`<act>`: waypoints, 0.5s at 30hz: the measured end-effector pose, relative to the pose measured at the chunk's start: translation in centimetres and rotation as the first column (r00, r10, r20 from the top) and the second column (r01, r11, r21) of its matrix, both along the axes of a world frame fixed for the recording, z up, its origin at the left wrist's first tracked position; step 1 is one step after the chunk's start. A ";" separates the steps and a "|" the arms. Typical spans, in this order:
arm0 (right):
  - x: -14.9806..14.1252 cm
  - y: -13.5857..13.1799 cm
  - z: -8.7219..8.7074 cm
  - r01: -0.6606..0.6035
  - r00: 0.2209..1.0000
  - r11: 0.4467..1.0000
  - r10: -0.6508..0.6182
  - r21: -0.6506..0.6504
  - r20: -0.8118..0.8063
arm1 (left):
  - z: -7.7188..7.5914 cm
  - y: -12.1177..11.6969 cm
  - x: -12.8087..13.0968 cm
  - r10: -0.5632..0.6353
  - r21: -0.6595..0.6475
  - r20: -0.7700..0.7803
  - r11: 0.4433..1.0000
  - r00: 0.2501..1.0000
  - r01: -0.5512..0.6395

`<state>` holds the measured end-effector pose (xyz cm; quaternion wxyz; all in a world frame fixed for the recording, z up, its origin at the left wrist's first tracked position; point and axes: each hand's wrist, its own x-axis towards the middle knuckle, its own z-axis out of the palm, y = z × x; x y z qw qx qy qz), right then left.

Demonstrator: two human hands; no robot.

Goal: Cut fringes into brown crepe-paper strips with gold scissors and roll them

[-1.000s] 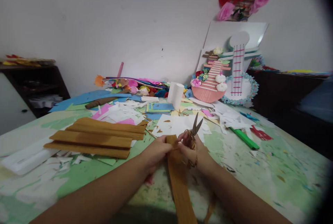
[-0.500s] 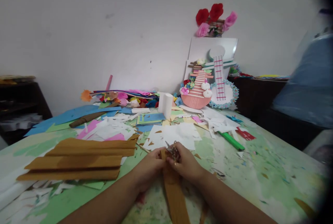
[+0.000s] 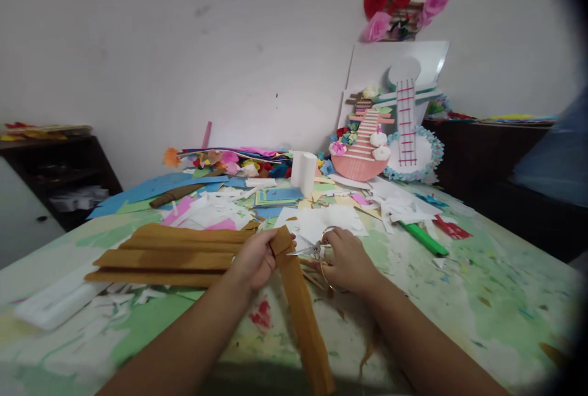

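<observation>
My left hand [image 3: 256, 261] pinches the folded upper end of a long brown crepe paper strip [image 3: 301, 316], which hangs down toward the table's near edge. In my right hand [image 3: 350, 261] is a pair of scissors [image 3: 316, 249], its fingers in the gold-coloured handle loops. The blades are spread and point left, at the right edge of the strip just below the fold. Whether they touch the paper I cannot tell. Left of my hands lie folded lengths of brown crepe paper [image 3: 160, 258] on the table.
White paper sheets [image 3: 321, 221] and a stack of coloured paper [image 3: 278, 197] lie beyond my hands. A green roll [image 3: 422, 238] rests to the right. Paper flowers and decorated guitar shapes [image 3: 361, 163] stand along the wall. Scraps litter the painted tabletop [image 3: 459, 316].
My right hand has moved right, away from my left, and the scissors have swung open with blades pointing left. The strip's top now shows folded over in my left hand. The view has shifted.
</observation>
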<state>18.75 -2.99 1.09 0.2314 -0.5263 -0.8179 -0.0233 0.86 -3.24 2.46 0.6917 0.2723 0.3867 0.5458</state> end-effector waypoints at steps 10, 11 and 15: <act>0.0 -0.1 -0.1 0.140 0.986 0.987 -0.146 0.083 0.084 | 0.1 -0.5 -0.1 -0.087 0.012 -0.069 0.996 0.994 0.088; 0.0 -0.2 -0.1 0.144 0.985 0.985 -0.152 0.094 0.084 | 0.1 -0.6 0.1 -0.094 0.027 -0.085 0.995 0.992 0.097; -0.3 -0.4 -0.3 0.176 0.978 0.977 -0.187 0.120 0.089 | -0.5 -1.0 0.9 -0.123 0.046 -0.143 0.990 0.982 0.131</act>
